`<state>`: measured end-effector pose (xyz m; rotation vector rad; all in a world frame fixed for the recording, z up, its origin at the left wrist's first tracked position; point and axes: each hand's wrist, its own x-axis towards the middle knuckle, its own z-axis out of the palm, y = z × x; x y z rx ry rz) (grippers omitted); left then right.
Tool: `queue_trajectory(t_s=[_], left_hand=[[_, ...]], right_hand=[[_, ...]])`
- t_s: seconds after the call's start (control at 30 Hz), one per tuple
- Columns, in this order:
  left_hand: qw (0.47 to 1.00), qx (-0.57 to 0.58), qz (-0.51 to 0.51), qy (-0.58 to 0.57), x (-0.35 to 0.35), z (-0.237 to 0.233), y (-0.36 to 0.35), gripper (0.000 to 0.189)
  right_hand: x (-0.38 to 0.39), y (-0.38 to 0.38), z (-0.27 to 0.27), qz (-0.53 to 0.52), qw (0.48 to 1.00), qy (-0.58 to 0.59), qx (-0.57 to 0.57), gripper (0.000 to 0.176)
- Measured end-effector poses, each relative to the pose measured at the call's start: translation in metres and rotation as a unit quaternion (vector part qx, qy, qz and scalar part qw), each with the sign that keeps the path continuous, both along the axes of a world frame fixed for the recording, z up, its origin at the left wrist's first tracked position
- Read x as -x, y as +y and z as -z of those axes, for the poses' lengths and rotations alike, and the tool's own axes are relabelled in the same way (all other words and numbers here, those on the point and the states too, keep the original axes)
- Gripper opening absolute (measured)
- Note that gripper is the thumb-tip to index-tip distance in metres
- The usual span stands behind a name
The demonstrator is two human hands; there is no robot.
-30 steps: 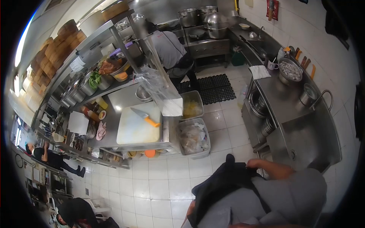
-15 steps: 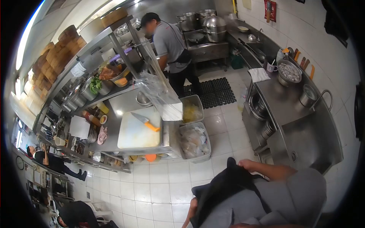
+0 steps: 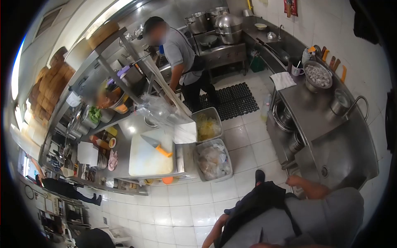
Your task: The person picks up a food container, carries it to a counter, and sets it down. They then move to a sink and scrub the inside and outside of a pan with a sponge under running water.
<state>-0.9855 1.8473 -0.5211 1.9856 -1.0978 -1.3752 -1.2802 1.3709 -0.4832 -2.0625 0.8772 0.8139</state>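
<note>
My right hand (image 3: 294, 180) is in front of my body on the right, its fingers curled in with nothing visible in them. It is nearest the front of the steel sink (image 3: 343, 153), apart from it. My left hand (image 3: 223, 218) hangs low beside my black apron (image 3: 252, 211); its fingers are mostly hidden. Ahead on the left, a white cutting board (image 3: 142, 159) lies on the steel counter with an orange-handled knife (image 3: 159, 149) on it. Two plastic bins stand beside that counter, one with yellowish scraps (image 3: 206, 126), the other with plastic bags (image 3: 213, 161).
A co-worker in a grey shirt (image 3: 180, 51) stands by the stove on a black mat (image 3: 237, 101). On the right counter are a bowl of pale pieces (image 3: 317, 76), a white cloth (image 3: 283, 81) and a mug (image 3: 297, 71). Other people are at the far left.
My right hand has moved right, away from my apron. My left forearm shows more, and a dark shoe now shows ahead of me. The co-worker's head has shifted left in view.
</note>
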Motion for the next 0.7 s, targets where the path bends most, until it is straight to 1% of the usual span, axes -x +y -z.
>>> queue_trajectory(t_s=[0.03, 0.07, 0.13, 0.17, 0.2, 0.23, 0.33, 0.37, 0.43, 0.47, 0.5, 0.53, 0.57, 0.63, 0.67, 0.7], left_hand=[[1.000, 0.003, -0.008, 0.009, -0.002, -0.009, -0.014, 0.034], [1.000, 0.008, -0.018, 0.017, -0.008, -0.020, -0.030, 0.034], [0.998, 0.015, -0.040, 0.036, -0.018, -0.038, -0.051, 0.034], [0.997, 0.023, -0.054, 0.046, -0.023, -0.049, -0.065, 0.034], [0.995, 0.030, -0.070, 0.057, -0.030, -0.072, -0.084, 0.034], [0.993, 0.040, -0.086, 0.067, -0.039, -0.100, -0.104, 0.034], [0.985, 0.057, -0.129, 0.099, -0.062, -0.188, -0.158, 0.034], [0.983, 0.053, -0.138, 0.107, -0.069, -0.211, -0.174, 0.035], [0.983, 0.013, -0.140, 0.118, -0.077, -0.215, -0.203, 0.038], [0.982, -0.008, -0.140, 0.124, -0.080, -0.213, -0.217, 0.040], [0.991, 0.006, -0.106, 0.083, -0.088, -0.189, -0.236, 0.041], [0.996, 0.018, -0.070, 0.043, -0.099, -0.145, -0.252, 0.042], [0.999, 0.031, -0.036, 0.006, -0.107, -0.112, -0.268, 0.043], [0.995, 0.016, -0.093, -0.029, -0.113, -0.083, -0.304, 0.045], [0.992, 0.006, -0.123, -0.042, -0.108, -0.076, -0.318, 0.046], [0.989, -0.022, -0.135, -0.056, -0.109, -0.092, -0.333, 0.047]], right_hand=[[-0.015, -0.008, -0.033, 0.133, 0.987, 0.074, -0.055, 0.035], [-0.023, -0.026, -0.034, 0.086, 0.995, 0.051, 0.002, 0.035], [-0.033, -0.038, -0.032, -0.002, 0.995, 0.007, 0.104, 0.034], [-0.041, -0.052, -0.032, 0.034, 0.995, -0.034, 0.085, 0.034], [-0.058, -0.061, -0.039, 0.070, 0.993, -0.075, 0.065, 0.034], [-0.080, -0.073, -0.056, 0.107, 0.986, -0.119, 0.048, 0.035], [-0.117, -0.101, -0.100, 0.200, 0.960, -0.196, 0.020, 0.036], [-0.124, -0.108, -0.109, 0.204, 0.955, -0.214, 0.008, 0.036], [-0.131, -0.127, -0.127, 0.204, 0.948, -0.244, -0.012, 0.036], [-0.134, -0.134, -0.137, 0.175, 0.955, -0.238, -0.004, 0.036], [-0.139, -0.143, -0.149, 0.148, 0.962, -0.232, 0.005, 0.036], [-0.142, -0.150, -0.157, 0.122, 0.967, -0.222, 0.013, 0.036], [-0.147, -0.160, -0.161, 0.111, 0.970, -0.214, -0.015, 0.038], [-0.168, -0.180, -0.182, 0.064, 0.978, -0.199, -0.026, 0.040], [-0.175, -0.186, -0.190, 0.041, 0.981, -0.187, -0.034, 0.041], [-0.185, -0.196, -0.171, 0.000, 0.982, -0.187, -0.004, 0.041]])
